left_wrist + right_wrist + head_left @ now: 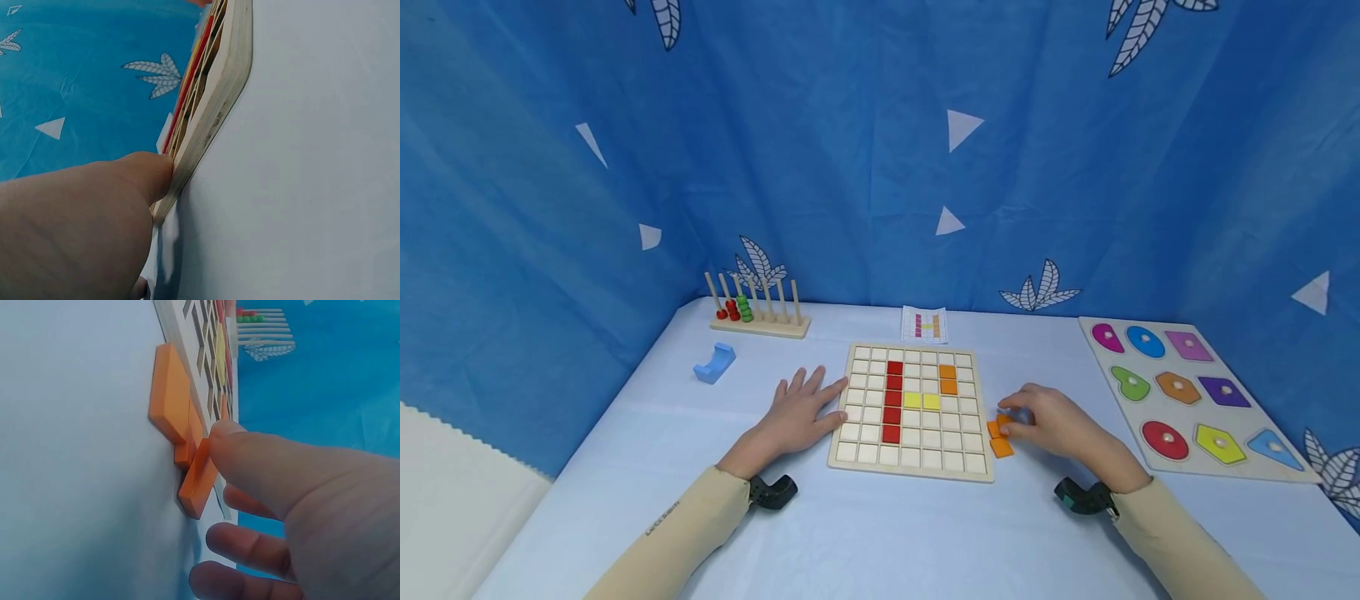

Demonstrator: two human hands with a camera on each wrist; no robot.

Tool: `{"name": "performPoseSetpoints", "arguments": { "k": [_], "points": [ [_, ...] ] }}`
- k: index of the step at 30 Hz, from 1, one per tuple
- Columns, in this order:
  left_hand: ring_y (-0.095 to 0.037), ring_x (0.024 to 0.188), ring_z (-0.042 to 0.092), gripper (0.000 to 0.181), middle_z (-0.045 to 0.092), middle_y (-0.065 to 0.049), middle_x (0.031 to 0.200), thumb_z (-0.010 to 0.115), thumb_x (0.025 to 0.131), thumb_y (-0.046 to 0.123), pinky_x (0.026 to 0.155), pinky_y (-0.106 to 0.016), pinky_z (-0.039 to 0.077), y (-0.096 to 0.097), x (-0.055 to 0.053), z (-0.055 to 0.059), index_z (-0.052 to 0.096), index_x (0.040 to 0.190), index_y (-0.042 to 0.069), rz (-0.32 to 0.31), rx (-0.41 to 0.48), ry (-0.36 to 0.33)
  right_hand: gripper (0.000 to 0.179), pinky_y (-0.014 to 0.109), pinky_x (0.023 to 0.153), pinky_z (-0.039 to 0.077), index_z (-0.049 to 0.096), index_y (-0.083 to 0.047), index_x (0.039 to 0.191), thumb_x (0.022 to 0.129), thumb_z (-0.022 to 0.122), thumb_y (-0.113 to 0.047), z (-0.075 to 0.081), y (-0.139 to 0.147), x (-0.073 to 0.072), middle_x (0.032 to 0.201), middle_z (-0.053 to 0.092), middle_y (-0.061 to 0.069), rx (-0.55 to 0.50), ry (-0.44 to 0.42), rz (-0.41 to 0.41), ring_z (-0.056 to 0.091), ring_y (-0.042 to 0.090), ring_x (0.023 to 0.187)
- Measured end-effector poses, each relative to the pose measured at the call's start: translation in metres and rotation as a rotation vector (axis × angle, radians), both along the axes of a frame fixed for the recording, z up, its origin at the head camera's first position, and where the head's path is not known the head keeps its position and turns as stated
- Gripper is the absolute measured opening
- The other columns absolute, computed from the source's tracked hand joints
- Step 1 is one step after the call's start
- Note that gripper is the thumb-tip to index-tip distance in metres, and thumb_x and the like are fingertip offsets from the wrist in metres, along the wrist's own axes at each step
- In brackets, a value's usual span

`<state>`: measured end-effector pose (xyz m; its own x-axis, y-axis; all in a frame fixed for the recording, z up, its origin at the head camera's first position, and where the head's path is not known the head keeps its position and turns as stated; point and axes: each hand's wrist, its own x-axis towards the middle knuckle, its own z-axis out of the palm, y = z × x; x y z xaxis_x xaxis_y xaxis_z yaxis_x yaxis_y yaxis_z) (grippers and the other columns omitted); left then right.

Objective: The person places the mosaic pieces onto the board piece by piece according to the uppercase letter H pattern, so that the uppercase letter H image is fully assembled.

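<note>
A square wooden grid board lies in the middle of the table, with a column of red tiles, two yellow tiles and two orange tiles in its cells. My left hand lies with fingers spread at the board's left side, the thumb against its edge in the left wrist view. To the right of the board, my right hand pinches a tilted orange tile between thumb and forefinger. Two more loose orange tiles lie right beside it, near the board's edge.
Behind the board is a small pattern card. At the back left stand a peg counter with beads and a light blue curved block. A shape puzzle board lies on the right. A blue curtain hangs behind the table.
</note>
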<state>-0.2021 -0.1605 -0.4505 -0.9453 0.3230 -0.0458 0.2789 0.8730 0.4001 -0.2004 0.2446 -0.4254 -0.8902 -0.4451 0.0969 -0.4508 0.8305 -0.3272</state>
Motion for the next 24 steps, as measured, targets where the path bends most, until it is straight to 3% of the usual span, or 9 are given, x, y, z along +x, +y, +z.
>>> {"name": "performPoseSetpoints", "arguments": {
  "k": [24],
  "points": [
    [-0.053, 0.156, 0.009, 0.064, 0.022, -0.024, 0.168, 0.056, 0.101, 0.046, 0.120, -0.074, 0.008, 0.0002, -0.0011, -0.0010, 0.040, 0.158, 0.022, 0.007, -0.001, 0.001, 0.023, 0.020, 0.062, 0.045, 0.080, -0.012, 0.107, 0.084, 0.083, -0.015, -0.0080, 0.0047, 0.0018, 0.093, 0.069, -0.003, -0.053, -0.009, 0.028, 0.048, 0.006, 0.073]
  ]
}}
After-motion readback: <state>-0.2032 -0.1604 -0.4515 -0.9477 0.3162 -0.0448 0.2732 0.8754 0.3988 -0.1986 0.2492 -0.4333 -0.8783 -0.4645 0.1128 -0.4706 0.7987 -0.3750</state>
